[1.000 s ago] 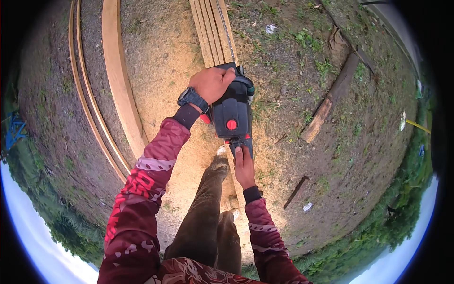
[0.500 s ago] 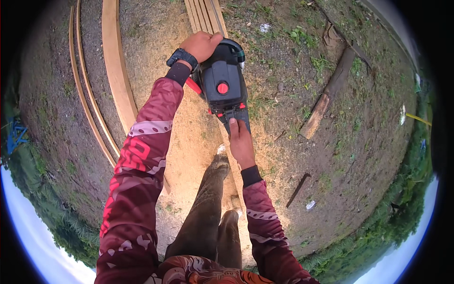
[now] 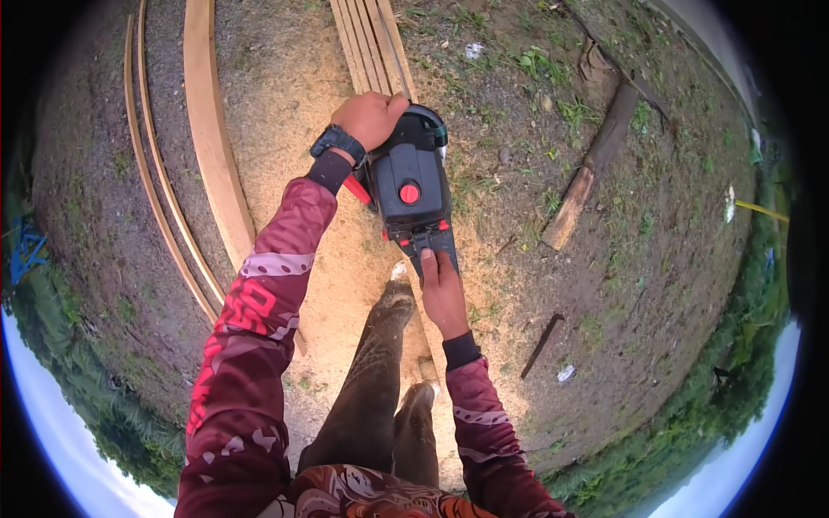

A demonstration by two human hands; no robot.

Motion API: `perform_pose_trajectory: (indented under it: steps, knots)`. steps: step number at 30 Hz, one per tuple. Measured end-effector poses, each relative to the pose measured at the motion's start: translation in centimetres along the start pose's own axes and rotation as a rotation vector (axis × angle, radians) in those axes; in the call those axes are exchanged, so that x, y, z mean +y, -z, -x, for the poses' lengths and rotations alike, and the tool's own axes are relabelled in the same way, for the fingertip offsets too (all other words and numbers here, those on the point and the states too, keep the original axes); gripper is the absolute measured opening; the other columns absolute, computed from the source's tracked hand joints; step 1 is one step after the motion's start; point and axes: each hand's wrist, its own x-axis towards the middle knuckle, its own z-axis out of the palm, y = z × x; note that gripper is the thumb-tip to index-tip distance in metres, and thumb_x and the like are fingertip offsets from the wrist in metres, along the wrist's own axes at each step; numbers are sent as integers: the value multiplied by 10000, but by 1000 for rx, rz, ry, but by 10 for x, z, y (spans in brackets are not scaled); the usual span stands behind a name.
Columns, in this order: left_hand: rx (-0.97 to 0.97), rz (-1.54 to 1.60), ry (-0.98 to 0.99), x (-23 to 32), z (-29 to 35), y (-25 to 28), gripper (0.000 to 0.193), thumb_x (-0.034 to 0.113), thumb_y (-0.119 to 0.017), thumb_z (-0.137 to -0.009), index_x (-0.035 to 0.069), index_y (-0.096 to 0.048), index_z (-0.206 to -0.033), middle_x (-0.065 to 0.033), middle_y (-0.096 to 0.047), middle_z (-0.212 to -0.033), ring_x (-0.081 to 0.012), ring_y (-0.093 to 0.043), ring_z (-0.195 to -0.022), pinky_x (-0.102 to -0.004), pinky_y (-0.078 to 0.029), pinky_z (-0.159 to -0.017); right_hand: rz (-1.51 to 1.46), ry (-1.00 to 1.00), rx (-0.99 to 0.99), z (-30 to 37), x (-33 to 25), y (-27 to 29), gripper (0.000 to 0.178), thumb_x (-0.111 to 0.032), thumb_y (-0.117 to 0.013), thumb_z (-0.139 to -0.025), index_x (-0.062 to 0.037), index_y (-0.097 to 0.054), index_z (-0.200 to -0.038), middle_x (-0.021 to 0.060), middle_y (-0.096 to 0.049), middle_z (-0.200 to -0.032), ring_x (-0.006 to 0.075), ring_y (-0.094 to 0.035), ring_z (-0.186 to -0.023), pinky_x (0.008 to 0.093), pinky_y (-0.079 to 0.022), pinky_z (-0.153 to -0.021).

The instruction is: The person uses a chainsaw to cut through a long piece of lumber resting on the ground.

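A black chainsaw (image 3: 409,181) with a round red knob on its cover is held out in front of my legs. My left hand (image 3: 371,118) is wrapped round its front handle at the far end. Behind the body, my right hand (image 3: 442,293) grips the rear handle, thumb on top. Beyond the saw lies a timber beam (image 3: 371,47) with several lengthwise cuts dividing it into strips. The near part of the beam is hidden by the saw and my hands, and the blade is mostly out of sight.
To the left lie a wide plank (image 3: 211,129) and two thin wood strips (image 3: 151,147). A weathered log (image 3: 596,168) rests on the ground at the right, with a dark thin bar (image 3: 542,345) nearer me. Sawdust (image 3: 341,285) covers the ground around my feet.
The chainsaw and both my hands have come nearer to my body. More of the cut beam shows beyond the saw. Both hands keep their grip.
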Motion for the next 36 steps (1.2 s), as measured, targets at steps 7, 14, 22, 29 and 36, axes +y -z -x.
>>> perform_pose_trajectory:
  steps: [7,14,22,29,36]
  knots:
    - [-28,-5,37,31,102,-43,523,520,-472,-971,101,-773,-882,-192,-713,-789,-414,-694,-755,-512,-549,-695,21,-64,-38,64,87,14,464,-449,-420,-1075,-31,-544,-1235,281,-683,-955,513,-642,-929,542,-486,-800]
    - [-19,15,22,34,146,-76,536,517,-463,-984,91,-767,-868,-193,-712,-789,-416,-690,-762,-510,-546,-693,-4,-46,-17,85,137,18,475,-454,-422,-1071,-17,-557,-1196,315,-666,-1036,535,-611,-1007,550,-478,-839]
    - [8,-4,-2,34,177,-112,554,524,-458,-969,69,-765,-897,-216,-718,-861,-432,-689,-824,-515,-545,-760,-44,33,-13,96,190,18,463,-455,-425,-1068,-23,-575,-1141,324,-662,-1037,550,-590,-1020,574,-463,-846]
    - [28,-4,-40,36,223,-148,562,540,-477,-978,56,-752,-899,-225,-707,-845,-436,-684,-817,-497,-538,-743,1,93,25,116,258,15,505,-477,-410,-1070,-14,-577,-1180,247,-643,-926,425,-596,-857,503,-461,-766]
    - [69,26,-52,35,258,-180,544,530,-496,-979,59,-756,-904,-234,-702,-828,-428,-686,-799,-482,-542,-731,29,151,56,139,295,21,550,-502,-402,-1068,-2,-577,-1214,183,-637,-799,335,-608,-691,455,-462,-685]
